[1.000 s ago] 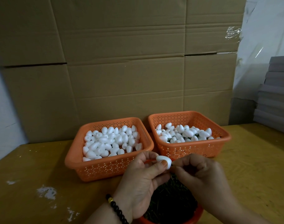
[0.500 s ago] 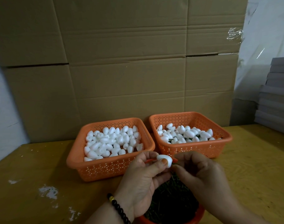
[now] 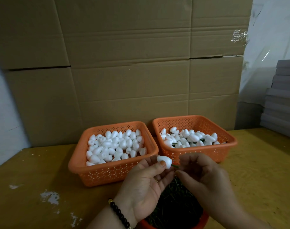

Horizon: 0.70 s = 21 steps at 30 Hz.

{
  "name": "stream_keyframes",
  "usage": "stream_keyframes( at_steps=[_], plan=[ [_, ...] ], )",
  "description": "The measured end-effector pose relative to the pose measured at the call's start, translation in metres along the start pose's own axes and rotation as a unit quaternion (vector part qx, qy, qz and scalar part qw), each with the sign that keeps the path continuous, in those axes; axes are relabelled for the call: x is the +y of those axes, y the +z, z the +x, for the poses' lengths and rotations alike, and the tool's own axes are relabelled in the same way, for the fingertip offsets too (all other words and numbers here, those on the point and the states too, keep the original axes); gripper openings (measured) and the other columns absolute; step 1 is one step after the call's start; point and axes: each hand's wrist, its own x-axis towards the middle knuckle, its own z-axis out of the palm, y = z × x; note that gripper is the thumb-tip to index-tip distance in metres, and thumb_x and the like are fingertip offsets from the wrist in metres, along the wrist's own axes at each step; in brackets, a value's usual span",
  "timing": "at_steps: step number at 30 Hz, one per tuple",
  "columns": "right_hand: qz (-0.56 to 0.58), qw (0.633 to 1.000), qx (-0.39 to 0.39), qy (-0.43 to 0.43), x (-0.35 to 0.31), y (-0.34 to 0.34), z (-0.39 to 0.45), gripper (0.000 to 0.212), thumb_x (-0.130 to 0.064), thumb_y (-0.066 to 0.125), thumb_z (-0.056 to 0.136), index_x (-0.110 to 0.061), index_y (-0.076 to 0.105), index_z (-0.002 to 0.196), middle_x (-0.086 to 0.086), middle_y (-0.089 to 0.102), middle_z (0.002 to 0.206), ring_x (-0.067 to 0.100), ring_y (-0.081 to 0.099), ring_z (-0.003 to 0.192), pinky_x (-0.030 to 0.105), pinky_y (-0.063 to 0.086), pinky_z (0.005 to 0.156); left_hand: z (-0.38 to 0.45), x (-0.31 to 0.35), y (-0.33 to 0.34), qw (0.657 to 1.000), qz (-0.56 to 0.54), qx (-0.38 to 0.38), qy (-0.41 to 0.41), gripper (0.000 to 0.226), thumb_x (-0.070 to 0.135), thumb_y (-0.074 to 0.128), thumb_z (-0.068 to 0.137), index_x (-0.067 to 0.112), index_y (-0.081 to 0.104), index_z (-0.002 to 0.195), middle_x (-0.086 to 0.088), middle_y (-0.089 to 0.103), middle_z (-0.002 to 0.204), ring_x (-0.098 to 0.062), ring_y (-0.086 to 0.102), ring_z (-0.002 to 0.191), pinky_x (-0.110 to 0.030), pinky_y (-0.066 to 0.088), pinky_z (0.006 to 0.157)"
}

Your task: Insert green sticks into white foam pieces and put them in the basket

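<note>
Head view: left hand (image 3: 141, 182) pinches smooth egg-shaped foam piece (image 3: 164, 161).

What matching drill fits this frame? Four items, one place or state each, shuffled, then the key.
Things:
1. left basket
2. right basket
3. foam piece
4. round tub

Place or state:
A. pinched in the left hand, a green stick at its end, the right hand at that stick
B. nearest the person, under the hands, filled with dark green sticks
C. holds plain white foam pieces
D. holds foam pieces with green sticks showing among them

Pairs: 1-C, 2-D, 3-A, 4-B
</note>
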Motion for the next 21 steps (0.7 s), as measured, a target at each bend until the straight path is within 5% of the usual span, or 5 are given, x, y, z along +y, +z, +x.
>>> stream_keyframes(
  at_steps=[6,12,17,21],
  plan=[
    [0.008,1.0,0.004,-0.002,0.002,0.001,0.0,0.053,0.0,0.081,0.071,-0.042,0.062,0.097,-0.002,0.072,0.094,0.006,0.072,0.083,0.022,0.057,0.069,-0.001,0.006,0.002,0.999,-0.033,-0.01,0.02,0.036,-0.006,0.061,0.07,0.006,0.064,0.104,-0.018,0.071,0.106,-0.022,0.072,0.084,-0.033,0.06,0.068],
    [-0.038,0.999,0.012,-0.015,0.001,0.001,-0.002,0.045,-0.007,0.084,0.068,-0.039,0.065,0.093,-0.014,0.07,0.085,0.005,0.07,0.077,0.013,0.053,0.064,-0.001,0.01,0.001,0.995,-0.094,-0.023,0.003,0.044,-0.007,0.056,0.074,0.006,0.063,0.115,-0.024,0.071,0.095,-0.029,0.071,0.078,-0.038,0.06,0.067],
    [-0.049,0.999,0.004,-0.013,-0.001,0.001,-0.002,0.043,-0.01,0.083,0.069,-0.038,0.064,0.095,-0.016,0.07,0.087,0.006,0.069,0.077,0.023,0.056,0.066,-0.002,0.011,0.0,0.995,-0.097,-0.022,-0.008,0.02,-0.003,0.06,0.076,-0.004,0.074,0.091,-0.022,0.071,0.096,-0.029,0.073,0.082,-0.04,0.061,0.069],
    [-0.034,0.999,-0.001,-0.008,-0.002,0.0,-0.002,0.04,-0.017,0.082,0.071,-0.043,0.063,0.096,-0.015,0.07,0.088,0.004,0.068,0.076,0.017,0.054,0.063,-0.002,0.009,-0.001,0.996,-0.089,-0.019,-0.019,0.015,0.002,0.065,0.074,-0.004,0.076,0.082,-0.022,0.072,0.095,-0.027,0.073,0.082,-0.037,0.061,0.07]
  ],
)
